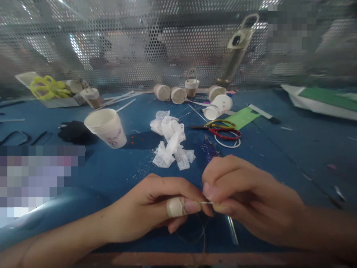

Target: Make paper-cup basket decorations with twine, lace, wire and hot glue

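Note:
My left hand (156,204) and my right hand (245,197) meet low in the middle of the view, each with fingers pinched. Between their fingertips runs a short, shiny strand of thin wire (206,203); whether it is metal or thread is hard to tell. A fine dark loop (203,234) hangs beneath the fingers. Tan tape (175,207) wraps my left thumb. Just beyond my right hand lies a dark blue, glittery object (209,147), partly covered by it. A shiny, narrow strip (232,230) shows below that hand.
Crumpled white lace (173,137) lies ahead of my hands. Scissors (223,128) with yellow and red handles sit right of it, stacked paper cups (107,128) left. Several small cup baskets (192,87) and a clear bottle (234,52) stand by the perforated metal screen (111,48).

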Demonstrator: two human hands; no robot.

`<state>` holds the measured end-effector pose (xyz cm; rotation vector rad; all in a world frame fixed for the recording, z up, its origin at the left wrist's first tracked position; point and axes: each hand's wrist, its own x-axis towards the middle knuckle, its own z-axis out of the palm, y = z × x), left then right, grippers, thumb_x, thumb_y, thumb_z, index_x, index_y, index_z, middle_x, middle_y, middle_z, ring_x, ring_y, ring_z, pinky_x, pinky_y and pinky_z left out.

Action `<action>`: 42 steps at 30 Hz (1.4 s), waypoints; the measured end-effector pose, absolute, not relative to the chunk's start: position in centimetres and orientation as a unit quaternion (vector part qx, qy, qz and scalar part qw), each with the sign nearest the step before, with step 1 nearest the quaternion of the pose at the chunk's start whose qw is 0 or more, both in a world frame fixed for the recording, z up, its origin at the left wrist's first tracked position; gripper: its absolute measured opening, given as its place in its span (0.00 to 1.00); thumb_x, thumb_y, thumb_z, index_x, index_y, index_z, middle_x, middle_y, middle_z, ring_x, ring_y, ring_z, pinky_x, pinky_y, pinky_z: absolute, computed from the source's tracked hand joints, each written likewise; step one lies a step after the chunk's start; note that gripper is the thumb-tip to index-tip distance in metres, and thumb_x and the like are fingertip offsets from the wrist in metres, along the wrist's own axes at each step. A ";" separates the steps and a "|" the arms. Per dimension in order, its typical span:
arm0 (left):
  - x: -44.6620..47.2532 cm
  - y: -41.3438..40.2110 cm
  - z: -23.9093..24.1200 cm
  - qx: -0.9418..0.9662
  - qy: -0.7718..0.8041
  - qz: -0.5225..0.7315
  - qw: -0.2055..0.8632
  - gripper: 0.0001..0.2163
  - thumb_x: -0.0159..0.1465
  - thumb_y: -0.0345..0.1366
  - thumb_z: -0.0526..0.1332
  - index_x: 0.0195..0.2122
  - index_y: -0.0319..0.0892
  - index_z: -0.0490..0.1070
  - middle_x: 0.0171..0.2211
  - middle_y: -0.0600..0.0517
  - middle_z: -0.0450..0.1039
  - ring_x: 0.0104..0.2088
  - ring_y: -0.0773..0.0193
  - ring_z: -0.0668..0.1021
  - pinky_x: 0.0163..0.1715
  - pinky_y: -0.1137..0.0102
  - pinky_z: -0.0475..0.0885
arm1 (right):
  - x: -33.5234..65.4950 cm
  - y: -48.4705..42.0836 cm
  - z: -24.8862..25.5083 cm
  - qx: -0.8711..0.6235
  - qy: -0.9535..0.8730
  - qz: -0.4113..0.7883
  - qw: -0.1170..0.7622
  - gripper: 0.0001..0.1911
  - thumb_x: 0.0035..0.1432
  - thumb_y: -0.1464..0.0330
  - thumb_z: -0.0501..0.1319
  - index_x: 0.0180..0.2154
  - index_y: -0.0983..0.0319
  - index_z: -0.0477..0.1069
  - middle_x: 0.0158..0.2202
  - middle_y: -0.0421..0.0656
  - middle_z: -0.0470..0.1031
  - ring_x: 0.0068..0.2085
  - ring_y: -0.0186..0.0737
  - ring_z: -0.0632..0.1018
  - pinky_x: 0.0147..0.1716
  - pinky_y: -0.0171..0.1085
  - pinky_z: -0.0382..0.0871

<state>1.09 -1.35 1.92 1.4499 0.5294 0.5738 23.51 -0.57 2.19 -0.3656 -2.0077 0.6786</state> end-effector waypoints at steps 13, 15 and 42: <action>1.1 -1.2 1.7 0.597 0.213 0.255 0.730 0.11 0.72 0.39 0.60 0.43 0.39 0.79 0.20 0.58 0.63 0.17 0.76 0.60 0.15 0.79 0.53 | 23.8 -0.3 2.2 -0.131 -0.834 0.296 0.447 0.07 0.68 0.74 0.60 0.44 0.58 0.75 0.40 0.43 0.74 0.39 0.33 0.79 0.38 0.32 0.78; 1.1 -1.2 1.7 0.585 0.207 0.251 0.743 0.10 0.72 0.39 0.61 0.42 0.39 0.79 0.20 0.58 0.63 0.17 0.76 0.60 0.15 0.79 0.54 | 23.8 -0.3 2.4 -0.125 -0.839 0.291 0.442 0.06 0.69 0.72 0.59 0.43 0.59 0.75 0.40 0.43 0.74 0.40 0.32 0.79 0.37 0.31 0.78; 1.2 -1.9 1.6 0.697 0.292 0.267 0.598 0.15 0.76 0.44 0.52 0.42 0.40 0.72 0.21 0.58 0.67 0.18 0.76 0.63 0.16 0.83 0.58 | 23.4 -0.5 1.7 -0.189 -0.784 0.319 0.498 0.05 0.67 0.72 0.63 0.45 0.60 0.75 0.34 0.39 0.78 0.36 0.30 0.78 0.36 0.30 0.74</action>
